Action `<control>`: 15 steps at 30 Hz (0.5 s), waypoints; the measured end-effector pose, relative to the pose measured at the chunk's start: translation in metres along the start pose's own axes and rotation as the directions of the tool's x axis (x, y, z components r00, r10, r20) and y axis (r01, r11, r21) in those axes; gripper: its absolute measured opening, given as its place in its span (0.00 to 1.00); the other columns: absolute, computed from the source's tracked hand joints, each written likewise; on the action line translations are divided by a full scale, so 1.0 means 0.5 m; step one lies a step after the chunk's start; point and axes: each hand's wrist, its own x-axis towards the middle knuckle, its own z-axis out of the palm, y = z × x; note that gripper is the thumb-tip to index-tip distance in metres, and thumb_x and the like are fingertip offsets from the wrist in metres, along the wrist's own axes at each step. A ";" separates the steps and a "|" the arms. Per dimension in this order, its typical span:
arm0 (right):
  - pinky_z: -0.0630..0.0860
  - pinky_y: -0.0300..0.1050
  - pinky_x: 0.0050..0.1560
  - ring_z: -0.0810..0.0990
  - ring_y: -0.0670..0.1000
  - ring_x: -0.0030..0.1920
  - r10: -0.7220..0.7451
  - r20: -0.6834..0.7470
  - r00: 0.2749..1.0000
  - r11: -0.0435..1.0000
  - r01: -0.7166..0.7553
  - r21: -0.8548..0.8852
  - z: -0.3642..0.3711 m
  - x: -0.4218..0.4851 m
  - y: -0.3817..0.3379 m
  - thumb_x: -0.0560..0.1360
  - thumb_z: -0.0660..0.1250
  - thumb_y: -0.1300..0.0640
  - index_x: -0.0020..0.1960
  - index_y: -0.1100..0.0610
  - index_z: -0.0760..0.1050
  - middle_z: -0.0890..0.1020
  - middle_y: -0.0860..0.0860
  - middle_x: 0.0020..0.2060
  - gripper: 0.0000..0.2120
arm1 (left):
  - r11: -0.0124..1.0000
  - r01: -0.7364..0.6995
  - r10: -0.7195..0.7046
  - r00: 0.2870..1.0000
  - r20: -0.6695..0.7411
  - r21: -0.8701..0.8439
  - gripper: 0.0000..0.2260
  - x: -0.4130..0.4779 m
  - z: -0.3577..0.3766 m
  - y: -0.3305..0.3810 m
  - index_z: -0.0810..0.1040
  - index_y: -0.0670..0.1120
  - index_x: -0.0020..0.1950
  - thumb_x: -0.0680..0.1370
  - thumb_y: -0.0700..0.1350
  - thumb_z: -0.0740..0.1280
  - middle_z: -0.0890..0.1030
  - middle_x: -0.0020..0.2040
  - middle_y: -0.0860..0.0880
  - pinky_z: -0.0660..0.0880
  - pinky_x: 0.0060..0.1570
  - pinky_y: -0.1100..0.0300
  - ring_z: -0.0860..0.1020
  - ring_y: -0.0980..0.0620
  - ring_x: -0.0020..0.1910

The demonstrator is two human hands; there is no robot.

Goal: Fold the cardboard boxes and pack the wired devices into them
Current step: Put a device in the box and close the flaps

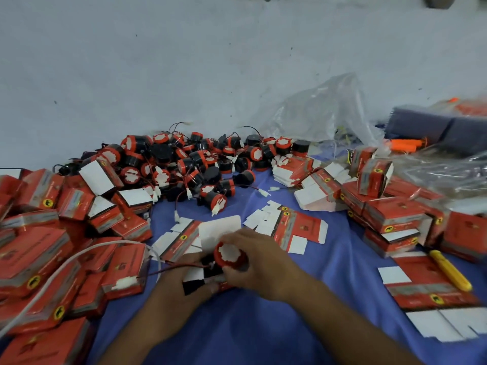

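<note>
While right hand (259,262) is gripping wired device (229,255) just above half-folded box (196,279), mid blue cloth (237,325), left hand (181,284) is holding box underneath. We are judging best approach: keeping mouth square, feeding trailing wire (171,267) and white connector (123,283) in first, then device.

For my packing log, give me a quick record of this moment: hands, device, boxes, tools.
left hand: holds open box
right hand: grips wired device at that box
device pile: far side of blue cloth
folded boxes: heaped at left
flat blanks: beyond the hands
yellow tool: at right, on a flat box
</note>
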 end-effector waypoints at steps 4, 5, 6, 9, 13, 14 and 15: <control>0.71 0.47 0.63 0.70 0.53 0.62 0.036 0.049 0.998 0.991 -0.029 -0.129 0.009 0.005 -0.005 0.76 0.66 0.47 0.68 0.50 0.77 0.74 0.52 0.62 0.21 | 0.992 -0.032 0.023 0.997 -0.074 -0.123 0.11 -0.001 0.003 -0.007 0.81 0.55 0.57 0.78 0.47 0.62 0.81 0.59 0.63 0.66 0.61 0.76 0.74 0.66 0.63; 0.71 0.48 0.63 0.68 0.53 0.61 0.048 0.040 0.998 0.987 -0.041 -0.155 0.011 0.004 -0.008 0.77 0.65 0.49 0.67 0.50 0.77 0.74 0.53 0.61 0.19 | 0.991 -0.057 0.045 0.995 -0.093 -0.124 0.13 0.000 0.003 -0.010 0.81 0.52 0.59 0.79 0.46 0.61 0.80 0.62 0.58 0.65 0.63 0.74 0.73 0.64 0.65; 0.70 0.48 0.62 0.68 0.53 0.60 0.051 0.030 0.998 0.982 -0.045 -0.181 0.014 0.001 -0.012 0.78 0.64 0.50 0.65 0.51 0.78 0.74 0.53 0.59 0.17 | 0.992 -0.083 0.072 0.992 -0.104 -0.099 0.13 0.001 0.003 -0.010 0.81 0.50 0.59 0.79 0.46 0.61 0.79 0.63 0.55 0.65 0.64 0.73 0.73 0.63 0.65; 0.67 0.49 0.61 0.66 0.52 0.55 0.027 0.031 0.999 0.950 -0.016 -0.313 0.026 -0.005 -0.020 0.81 0.57 0.51 0.56 0.57 0.80 0.75 0.55 0.52 0.15 | 0.986 -0.163 0.159 0.979 -0.129 -0.020 0.11 0.003 0.005 -0.011 0.82 0.49 0.57 0.80 0.42 0.62 0.79 0.61 0.57 0.66 0.63 0.73 0.74 0.63 0.63; 0.66 0.50 0.63 0.66 0.53 0.57 0.059 0.096 0.994 0.922 -0.017 -0.387 0.027 -0.006 -0.020 0.84 0.52 0.49 0.54 0.56 0.78 0.72 0.53 0.53 0.18 | 0.982 -0.181 0.187 0.973 -0.134 0.062 0.10 0.012 0.009 -0.002 0.82 0.49 0.49 0.82 0.47 0.62 0.79 0.58 0.57 0.66 0.63 0.72 0.74 0.62 0.62; 0.66 0.50 0.63 0.65 0.53 0.57 0.066 0.113 0.991 0.934 -0.022 -0.357 0.025 -0.006 -0.021 0.84 0.53 0.48 0.53 0.56 0.79 0.71 0.52 0.53 0.19 | 0.983 -0.167 0.175 0.977 -0.122 0.076 0.11 0.015 0.011 0.005 0.82 0.48 0.47 0.82 0.49 0.62 0.79 0.56 0.54 0.69 0.62 0.67 0.75 0.59 0.59; 0.66 0.49 0.62 0.65 0.53 0.57 0.067 0.122 0.990 0.950 -0.026 -0.310 0.021 -0.008 -0.025 0.84 0.54 0.47 0.52 0.56 0.79 0.72 0.52 0.53 0.18 | 0.981 -0.177 0.185 0.977 -0.106 0.081 0.11 0.019 0.015 0.009 0.81 0.48 0.46 0.82 0.49 0.61 0.79 0.53 0.51 0.71 0.60 0.63 0.76 0.57 0.56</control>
